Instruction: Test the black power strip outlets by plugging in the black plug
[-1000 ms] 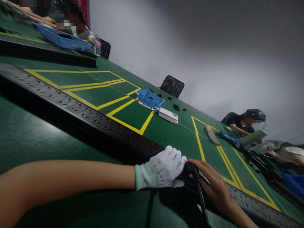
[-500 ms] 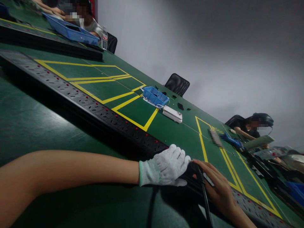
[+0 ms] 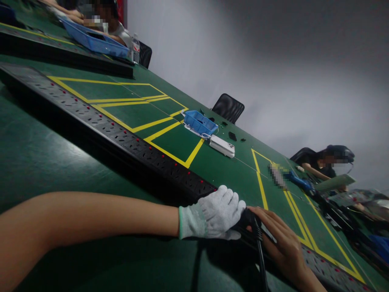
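Note:
A long black power strip [image 3: 133, 142], with rows of slots and red dots, runs slantwise across the green table. My left hand [image 3: 220, 213], in a white knit glove with a green-edged cuff, wraps over the strip, fingers on top and thumb on the near side. Right beside it, my bare right hand [image 3: 282, 239] holds a black plug [image 3: 251, 219] at the strip, fingers along its far side. A thick black cord [image 3: 261, 259] hangs from the plug toward me. Whether the plug sits in a socket is hidden by my hands.
Yellow tape [image 3: 165, 156] marks boxes on the table [image 3: 170, 140]. Beyond the strip are a blue basket [image 3: 199, 123] and a white box-shaped device [image 3: 221, 146]. Another black strip [image 3: 67, 56] and a larger blue basket [image 3: 97, 42] lie at far left. People sit at both far ends.
The view has shifted slightly, so the surroundings appear a little further right. Both hands keep their places on the strip and the plug.

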The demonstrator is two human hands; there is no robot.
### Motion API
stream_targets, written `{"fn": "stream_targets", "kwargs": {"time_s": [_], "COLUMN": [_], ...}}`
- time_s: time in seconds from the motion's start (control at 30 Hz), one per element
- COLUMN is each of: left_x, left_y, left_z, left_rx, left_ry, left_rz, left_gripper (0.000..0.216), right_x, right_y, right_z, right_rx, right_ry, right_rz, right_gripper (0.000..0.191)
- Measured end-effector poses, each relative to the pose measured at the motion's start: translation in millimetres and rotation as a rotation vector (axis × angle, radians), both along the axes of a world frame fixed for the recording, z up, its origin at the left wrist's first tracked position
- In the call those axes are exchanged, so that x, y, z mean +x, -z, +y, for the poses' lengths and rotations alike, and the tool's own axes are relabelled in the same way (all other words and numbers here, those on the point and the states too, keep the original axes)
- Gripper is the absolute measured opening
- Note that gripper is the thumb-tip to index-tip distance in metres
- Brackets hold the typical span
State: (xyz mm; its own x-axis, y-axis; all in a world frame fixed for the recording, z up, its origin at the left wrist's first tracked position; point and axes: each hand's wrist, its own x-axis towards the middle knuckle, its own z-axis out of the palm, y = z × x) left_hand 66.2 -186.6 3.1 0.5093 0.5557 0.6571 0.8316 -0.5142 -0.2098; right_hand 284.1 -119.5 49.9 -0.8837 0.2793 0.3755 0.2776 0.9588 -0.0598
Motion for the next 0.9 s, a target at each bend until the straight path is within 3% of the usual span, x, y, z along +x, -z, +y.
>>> {"fn": "stream_targets", "kwargs": {"time_s": [0.13, 0.3, 0.37, 0.67, 0.9], "left_x": [0.2, -1.4, -1.3, 3.0, 6.3], "left_y": [0.0, -4.4, -6.6, -1.9, 8.2], "left_z": [-0.1, -1.9, -2.2, -2.4, -1.3], "left_rx": [-0.025, -0.053, -0.067, -0.052, 0.007], "left_ry": [-0.002, 0.000, -0.005, -0.033, -0.047], "left_rz": [-0.005, 0.035, 0.039, 0.023, -0.021], "left_gripper": [0.058, 0.060, 0.060, 0.060, 0.062], "right_x": [-0.3, -3.5, -4.7, -5.1, -12.0], "right_y": [-1.0, 0.7, 4.3, 10.9, 13.0], "right_z": [-1.4, -0.3, 3.0, 10.9, 3.7], "right_rx": [-0.061, -0.002, 0.006, -0.150, -0.130], "right_ry": [0.069, 0.577, 0.668, 0.373, 0.347], "right_rz": [0.035, 0.377, 0.439, 0.252, 0.118], "right_gripper": [0.033, 0.035, 0.039, 0.034, 0.035]}}
